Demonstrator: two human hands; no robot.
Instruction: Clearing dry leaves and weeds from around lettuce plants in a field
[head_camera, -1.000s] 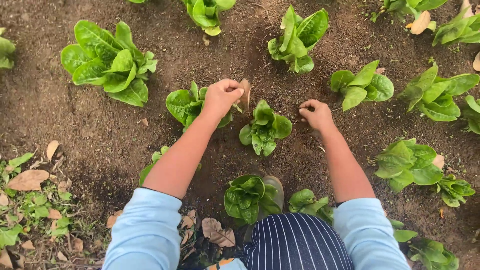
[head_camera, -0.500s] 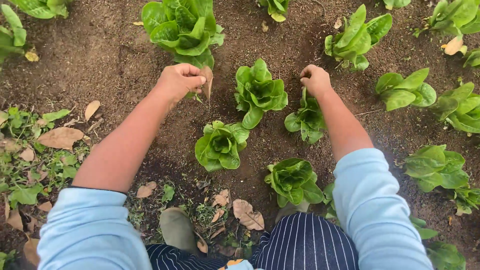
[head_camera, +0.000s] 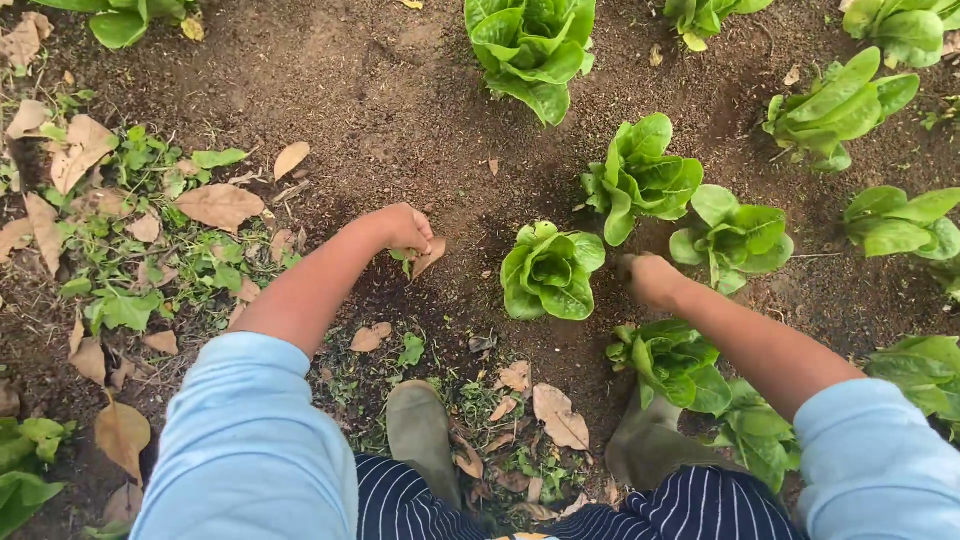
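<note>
Nearest you, your two boots (head_camera: 422, 432) stand on the dark soil (head_camera: 380, 110) among scattered dry leaves (head_camera: 560, 418), below the striped apron and pale blue sleeves. Your left hand (head_camera: 400, 230) is down at the ground with its grip closed on a brown dry leaf (head_camera: 430, 257) and a bit of green, just left of a small lettuce plant (head_camera: 551, 271). Your right hand (head_camera: 650, 280) rests on the soil just right of that same plant, fingers curled in; you cannot tell from here whether its grip holds anything. The lettuce sits between your hands, touching neither. Another lettuce (head_camera: 678, 362) lies under your right forearm. Farther out, more lettuces (head_camera: 640, 176) stand in rows, the largest (head_camera: 532, 48) at the top edge.
</note>
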